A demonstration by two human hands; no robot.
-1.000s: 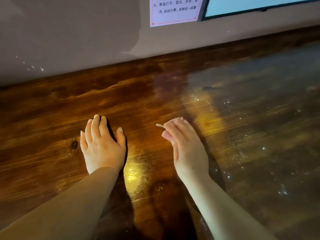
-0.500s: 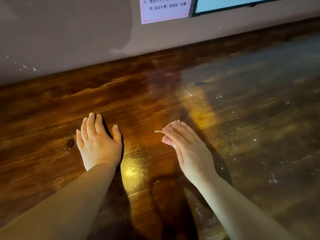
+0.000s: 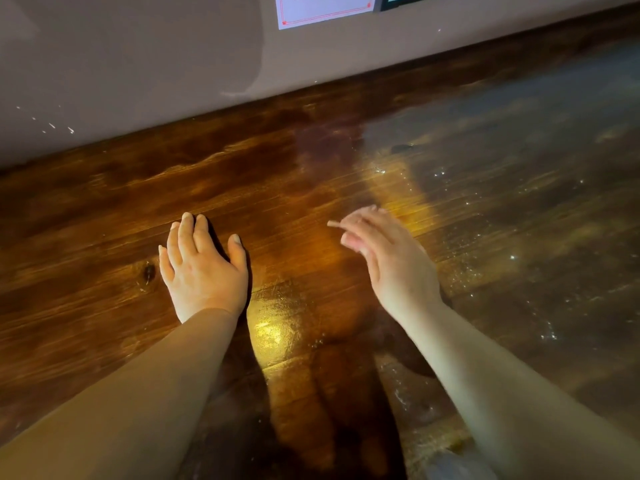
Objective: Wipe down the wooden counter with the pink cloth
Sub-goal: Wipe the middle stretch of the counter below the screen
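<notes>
Counter (image 3: 346, 174): glossy dark wood, wet sheen and droplets toward right, drier grain at left. Left hand (image 3: 202, 268) flat, fingers straight, palm pressed on boards near knot (image 3: 149, 273), likely bracing body weight. Right hand (image 3: 388, 258) raised just off surface, fingers relaxed, thin pale sliver at fingertips; cannot tell whether pinched or merely highlight. Pink cloth nowhere in view, so wiping not under way. Wall notice (image 3: 325, 10) cut off at top edge, text unreadable.
</notes>
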